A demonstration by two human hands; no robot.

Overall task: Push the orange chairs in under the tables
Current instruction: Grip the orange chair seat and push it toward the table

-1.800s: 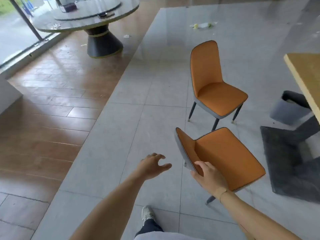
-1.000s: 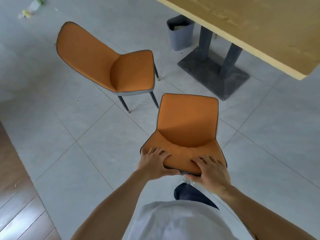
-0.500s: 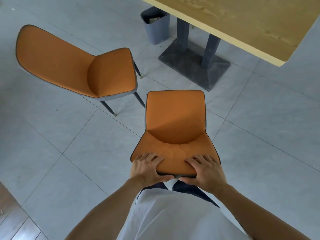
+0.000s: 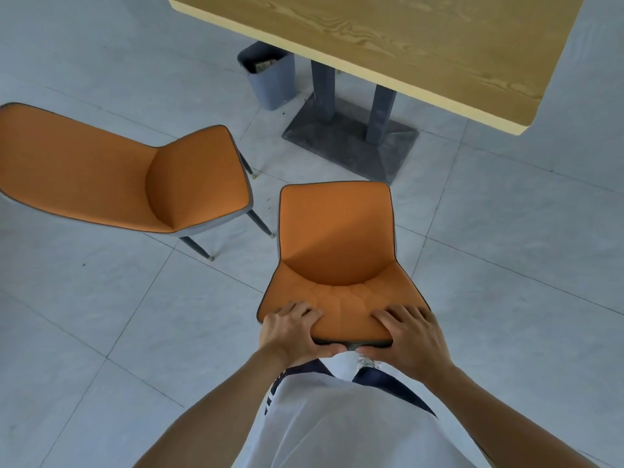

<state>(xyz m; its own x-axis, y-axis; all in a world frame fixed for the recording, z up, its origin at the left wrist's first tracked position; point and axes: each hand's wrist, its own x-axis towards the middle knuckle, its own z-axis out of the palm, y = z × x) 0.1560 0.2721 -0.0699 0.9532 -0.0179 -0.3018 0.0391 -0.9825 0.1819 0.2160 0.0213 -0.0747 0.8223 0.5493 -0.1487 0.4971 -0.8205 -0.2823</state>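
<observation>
An orange chair stands right in front of me, its seat pointing at the wooden table. My left hand and my right hand both grip the top edge of its backrest, fingers over the front, thumbs behind. The seat's front edge reaches the near corner of the table's dark base and is still outside the tabletop's edge. A second orange chair stands to the left, turned sideways, seat toward the first chair, with a narrow gap between them.
A grey waste bin sits on the floor left of the table's two grey legs. Grey floor tiles stretch out to the right and left. My white shirt fills the bottom of the view.
Both hands took hold of the chair's backrest and turned it to face the table. The chair and I have since moved closer to the table's base.
</observation>
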